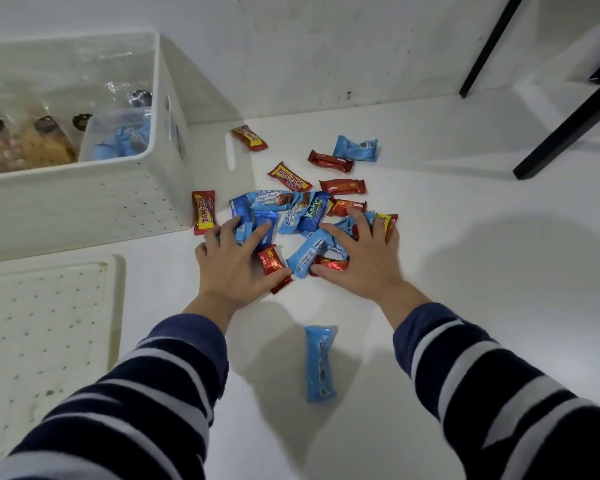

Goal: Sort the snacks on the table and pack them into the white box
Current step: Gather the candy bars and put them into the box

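A pile of small snack packets (302,213), blue ones and red ones, lies on the white table (465,271) in the middle. My left hand (234,265) lies spread on the pile's left side, its fingers over blue packets and its thumb against a red packet (272,263). My right hand (359,258) lies spread on the right side, touching blue and red packets. One blue packet (320,363) lies alone nearer to me. The white box (84,199) stands at the left, with clear bags of snacks and a clear tub of blue packets (118,140) inside.
The box's white perforated lid (45,334) lies flat at the near left. Loose red and yellow packets (203,212) lie beside the box wall. Black furniture legs (565,133) stand at the far right. A white wall runs behind the table.
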Tool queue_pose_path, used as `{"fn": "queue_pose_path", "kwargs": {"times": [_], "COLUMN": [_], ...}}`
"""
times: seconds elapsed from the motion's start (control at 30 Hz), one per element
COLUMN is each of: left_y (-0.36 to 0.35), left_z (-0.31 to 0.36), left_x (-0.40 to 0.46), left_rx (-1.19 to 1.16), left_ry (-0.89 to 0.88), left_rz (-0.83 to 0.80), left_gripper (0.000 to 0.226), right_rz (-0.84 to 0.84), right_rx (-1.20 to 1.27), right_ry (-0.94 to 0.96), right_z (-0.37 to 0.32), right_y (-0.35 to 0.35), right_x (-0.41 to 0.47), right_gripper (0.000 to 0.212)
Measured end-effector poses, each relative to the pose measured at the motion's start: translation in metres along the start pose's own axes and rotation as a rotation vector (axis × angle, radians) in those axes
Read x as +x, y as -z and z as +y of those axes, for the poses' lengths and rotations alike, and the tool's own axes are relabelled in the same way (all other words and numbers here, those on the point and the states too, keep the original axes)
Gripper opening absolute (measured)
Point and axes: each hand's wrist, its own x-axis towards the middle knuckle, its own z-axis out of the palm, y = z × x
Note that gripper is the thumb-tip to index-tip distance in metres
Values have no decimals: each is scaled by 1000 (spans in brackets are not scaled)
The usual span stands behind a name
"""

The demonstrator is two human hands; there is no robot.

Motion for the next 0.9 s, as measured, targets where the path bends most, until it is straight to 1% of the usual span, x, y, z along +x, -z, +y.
{"fn": "queue_pose_path", "kwargs": {"times": [0.1, 0.17, 0.23, 0.3, 0.37, 0.53, 0.77, 0.83, 0.9], "left_y": [-4, -6, -4, -1, 1, 4, 13, 23, 38], "left_z": [-2, -1, 1, 3, 5, 13, 22, 25, 26], "left_x": [2, 4, 4, 4, 2, -9, -51, -60, -67], "left_rx": [-53, -85, -114, -170, -230, -345, -528, -548, -565], "left_ry": [-30, -26, -41, -45, -23, 33, 212, 246, 246], "left_rz": [103, 105, 140, 183, 191, 175, 188, 191, 230], "left_gripper": [76, 64, 52, 39, 32, 31, 24, 24, 24], "right_rz": [187, 284, 354, 387, 378, 254, 146, 131, 139], "right_rx": [-9, -7, -2, 13, 26, 100, 173, 183, 225], "right_ry": [-12, -6, 2, 11, 25, 4, -78, -95, -92], "right_z": [-5, -7, -11, -15, -19, -27, -26, -20, -15], "right_y": [-9, -13, -14, -14, -13, -9, -1, 8, 24], "right_x": [4, 6, 7, 7, 7, 4, -35, -40, -41], "right_gripper": [69, 60, 50, 42, 40, 39, 34, 34, 32]}}
